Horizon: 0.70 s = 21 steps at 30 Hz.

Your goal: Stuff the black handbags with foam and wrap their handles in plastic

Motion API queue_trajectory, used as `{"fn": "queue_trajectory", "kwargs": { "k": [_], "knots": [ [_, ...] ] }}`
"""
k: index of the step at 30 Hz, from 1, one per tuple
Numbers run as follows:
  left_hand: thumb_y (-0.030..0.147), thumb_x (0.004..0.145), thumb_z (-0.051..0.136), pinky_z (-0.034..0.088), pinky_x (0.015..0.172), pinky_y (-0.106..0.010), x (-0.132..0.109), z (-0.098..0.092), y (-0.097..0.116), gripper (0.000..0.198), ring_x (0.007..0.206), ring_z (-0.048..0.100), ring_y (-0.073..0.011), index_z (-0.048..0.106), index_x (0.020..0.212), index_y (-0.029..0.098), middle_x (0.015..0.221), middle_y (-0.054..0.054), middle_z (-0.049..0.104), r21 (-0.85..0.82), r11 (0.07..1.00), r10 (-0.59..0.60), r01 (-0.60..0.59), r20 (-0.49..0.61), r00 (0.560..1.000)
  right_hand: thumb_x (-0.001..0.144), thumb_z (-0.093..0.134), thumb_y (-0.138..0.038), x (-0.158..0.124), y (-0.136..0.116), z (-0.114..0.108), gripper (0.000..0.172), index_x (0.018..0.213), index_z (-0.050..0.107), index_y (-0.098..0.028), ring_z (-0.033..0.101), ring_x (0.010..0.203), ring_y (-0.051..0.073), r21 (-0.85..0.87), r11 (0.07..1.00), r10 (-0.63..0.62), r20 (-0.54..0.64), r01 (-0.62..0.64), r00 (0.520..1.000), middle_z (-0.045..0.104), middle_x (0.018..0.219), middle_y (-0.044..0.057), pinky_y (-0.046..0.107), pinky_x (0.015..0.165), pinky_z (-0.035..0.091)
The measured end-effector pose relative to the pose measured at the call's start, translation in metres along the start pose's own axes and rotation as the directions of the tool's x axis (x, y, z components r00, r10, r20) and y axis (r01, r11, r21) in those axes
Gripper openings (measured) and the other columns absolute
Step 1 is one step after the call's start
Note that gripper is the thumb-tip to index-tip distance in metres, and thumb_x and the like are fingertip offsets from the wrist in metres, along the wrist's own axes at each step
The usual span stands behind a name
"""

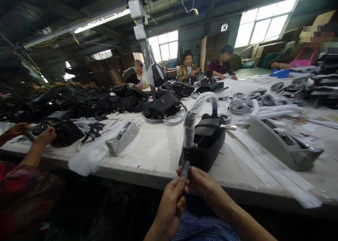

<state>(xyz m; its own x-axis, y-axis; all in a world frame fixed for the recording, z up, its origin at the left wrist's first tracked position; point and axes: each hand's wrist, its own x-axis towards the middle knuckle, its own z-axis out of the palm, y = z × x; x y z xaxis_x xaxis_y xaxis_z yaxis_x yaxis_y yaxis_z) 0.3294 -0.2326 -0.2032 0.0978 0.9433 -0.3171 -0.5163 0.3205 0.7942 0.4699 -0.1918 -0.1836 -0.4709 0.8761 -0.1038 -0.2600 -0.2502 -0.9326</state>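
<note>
A black handbag (211,146) stands at the table's front edge, directly beyond my hands. Its arched handle (189,128) is wrapped in clear plastic film, and a gold-coloured metal clasp (229,127) sticks out at the right of the flap. My left hand (173,198) is closed, thumb on top, around a narrow dark strap (185,169) at the bag's near end. Close beside it, my right hand (204,184) has its thumb and fingers pinched together at the same strap. The fingers partly hide the strap's lower end.
Grey tape dispensers (285,142) stand right and left. White strips (274,163) and coiled wrapped straps (240,103) lie to the right. Black bags (162,105) are heaped behind. At left, a co-worker's hands (43,135) handle another bag. Several people sit across the table.
</note>
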Motion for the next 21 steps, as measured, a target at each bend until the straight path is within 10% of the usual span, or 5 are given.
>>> {"fn": "queue_trajectory", "kwargs": {
  "k": [4, 9, 15, 21],
  "knots": [
    [0.064, 0.087, 0.055, 0.039, 0.051, -0.02, 0.016, -0.021, 0.003, 0.052, 0.052, 0.048, -0.0098, 0.072, 0.082, 0.015, 0.059, 0.0, 0.055, 0.498, 0.846, 0.233, -0.19, -0.026, 0.972, 0.09, 0.056, -0.059, -0.022, 0.003, -0.041, 0.041, 0.092, 0.072, -0.022, 0.065, 0.095, 0.022, -0.466, 0.88, -0.233, -0.263, 0.088, 0.936, 0.073, 0.095, 0.005, 0.029, 0.088, 0.048],
    [0.057, 0.091, 0.051, 0.047, 0.096, -0.035, 0.04, -0.025, 0.026, 0.046, 0.113, 0.061, -0.0262, 0.069, 0.117, 0.024, 0.122, -0.01, 0.067, 0.73, 0.587, 0.513, -0.35, 0.0, 0.859, 0.092, 0.05, -0.058, -0.031, 0.023, -0.093, 0.04, 0.081, 0.067, -0.024, 0.066, 0.08, 0.019, -0.726, 0.687, -0.414, -0.411, -0.017, 0.812, 0.069, 0.08, 0.001, 0.024, 0.074, 0.048],
    [0.05, 0.084, 0.065, 0.043, 0.107, -0.041, 0.073, 0.022, 0.052, 0.063, 0.131, 0.051, -0.0294, 0.051, 0.141, 0.025, 0.144, -0.011, 0.053, 0.681, 0.485, 0.611, -0.549, 0.185, 0.77, 0.096, 0.044, -0.052, -0.012, 0.036, -0.118, 0.039, 0.079, 0.063, -0.023, 0.063, 0.067, 0.016, -0.853, 0.521, -0.428, -0.259, 0.002, 0.866, 0.067, 0.074, 0.001, 0.023, 0.061, 0.046],
    [0.053, 0.074, 0.075, 0.052, 0.086, -0.034, 0.102, 0.063, 0.054, 0.035, 0.094, 0.066, -0.0271, 0.073, 0.094, 0.024, 0.095, -0.006, 0.074, 0.65, 0.581, 0.625, -0.491, 0.031, 0.78, 0.096, 0.041, -0.053, 0.004, 0.025, -0.133, 0.045, 0.069, 0.057, -0.021, 0.064, 0.062, 0.016, -0.785, 0.619, -0.304, -0.229, 0.009, 0.925, 0.067, 0.065, 0.001, 0.023, 0.058, 0.046]
  ]
}}
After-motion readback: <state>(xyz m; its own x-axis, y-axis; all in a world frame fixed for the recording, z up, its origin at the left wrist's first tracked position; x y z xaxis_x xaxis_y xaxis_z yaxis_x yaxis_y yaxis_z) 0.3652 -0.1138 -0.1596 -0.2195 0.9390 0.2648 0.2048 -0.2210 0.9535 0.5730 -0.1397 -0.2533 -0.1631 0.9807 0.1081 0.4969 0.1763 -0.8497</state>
